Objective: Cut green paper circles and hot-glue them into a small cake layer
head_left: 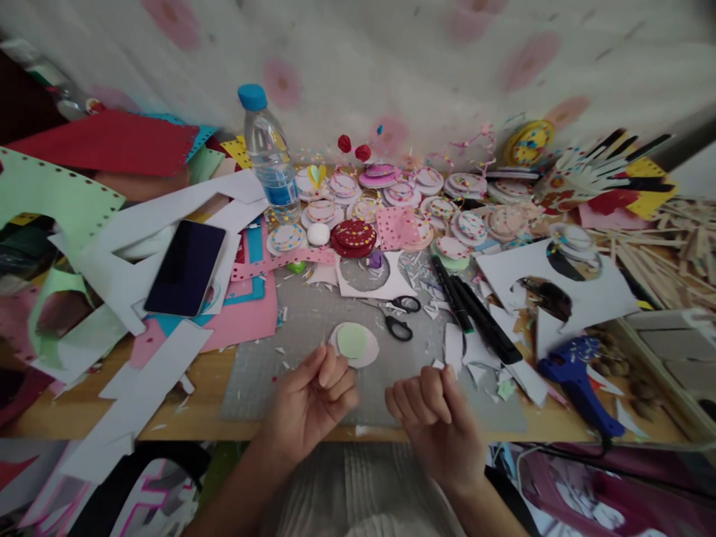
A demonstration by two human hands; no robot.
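By L hand [318, 395], grn disc [352, 341] atop pale disc [372, 349]

1. Your torso is covered by a muted grey-beige fabric garment [358, 496], lined with narrow vertical pleats or ribs; which of the two you cannot tell here.
2. Your left hand [316, 406] is bare, as is your left forearm [246, 481].
3. Your right hand [439, 421] and right forearm [484, 507] are bare too.
4. Your fingers [342, 384] are uncovered; their nails look too blurred to describe.
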